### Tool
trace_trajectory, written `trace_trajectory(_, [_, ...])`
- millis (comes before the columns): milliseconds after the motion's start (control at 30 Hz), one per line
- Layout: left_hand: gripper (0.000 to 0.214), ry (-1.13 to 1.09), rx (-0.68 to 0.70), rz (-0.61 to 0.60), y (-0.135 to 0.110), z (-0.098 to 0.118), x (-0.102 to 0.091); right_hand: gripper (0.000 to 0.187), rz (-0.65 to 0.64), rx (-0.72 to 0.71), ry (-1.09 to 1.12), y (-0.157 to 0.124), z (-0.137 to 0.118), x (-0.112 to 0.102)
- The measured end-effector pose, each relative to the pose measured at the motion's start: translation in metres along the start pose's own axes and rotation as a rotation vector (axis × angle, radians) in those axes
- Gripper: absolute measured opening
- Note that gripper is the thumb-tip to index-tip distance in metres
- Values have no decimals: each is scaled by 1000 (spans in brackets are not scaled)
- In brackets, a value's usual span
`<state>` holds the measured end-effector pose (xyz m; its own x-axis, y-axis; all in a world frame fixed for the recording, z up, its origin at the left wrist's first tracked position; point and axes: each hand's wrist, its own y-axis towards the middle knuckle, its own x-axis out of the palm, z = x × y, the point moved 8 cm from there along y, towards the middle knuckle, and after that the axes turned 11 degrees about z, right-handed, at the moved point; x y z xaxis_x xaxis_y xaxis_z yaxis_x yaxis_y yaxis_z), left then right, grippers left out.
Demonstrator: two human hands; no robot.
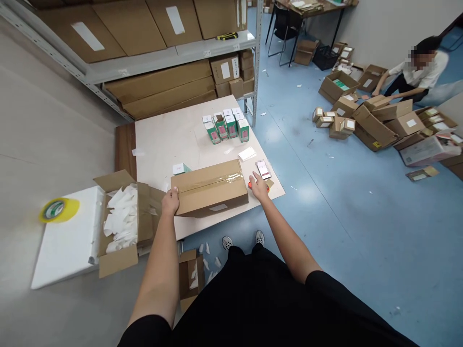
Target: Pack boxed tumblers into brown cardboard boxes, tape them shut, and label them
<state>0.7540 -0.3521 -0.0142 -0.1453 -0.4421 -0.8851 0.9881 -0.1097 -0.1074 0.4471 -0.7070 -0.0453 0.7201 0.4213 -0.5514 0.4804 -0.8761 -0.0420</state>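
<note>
A long cardboard box [210, 185], its top seam covered with clear tape, lies near the front edge of the table. My left hand [170, 200] grips its left end, thumb on top and fingers against the side. To the right of the box, my right hand [259, 187] is over an orange-red object [250, 185], partly hidden, whose kind I cannot make out. The fingers of that hand look apart. Just beyond it lie a phone-like item [264, 169] and a white paper slip [247, 153]. A green-and-white small box [181, 168] shows behind the carton.
Several green product boxes [226, 126] stand at the table's back right. A metal shelf [173, 57] with cartons rises behind. An open carton of white paper [121, 217] and a yellow tape roll [60, 210] are at left. A person [415, 72] sits among boxes at right.
</note>
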Motion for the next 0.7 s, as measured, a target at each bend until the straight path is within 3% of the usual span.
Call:
trace_trajectory(100, [62, -60, -16, 0, -1, 0, 1, 67, -178, -42, -82, -1, -42, 23])
trace_trajectory(267, [69, -243, -74, -79, -9, -1, 5, 68, -269, 4, -395, 17, -62, 41])
trace_trajectory(500, [60, -490, -79, -130, -17, -1, 13, 46, -279, -9, -244, 33, -57, 32])
trace_trajectory(700, [64, -681, -156, -255, -13, -10, 24, 29, -327, 172, 13, 24, -60, 28])
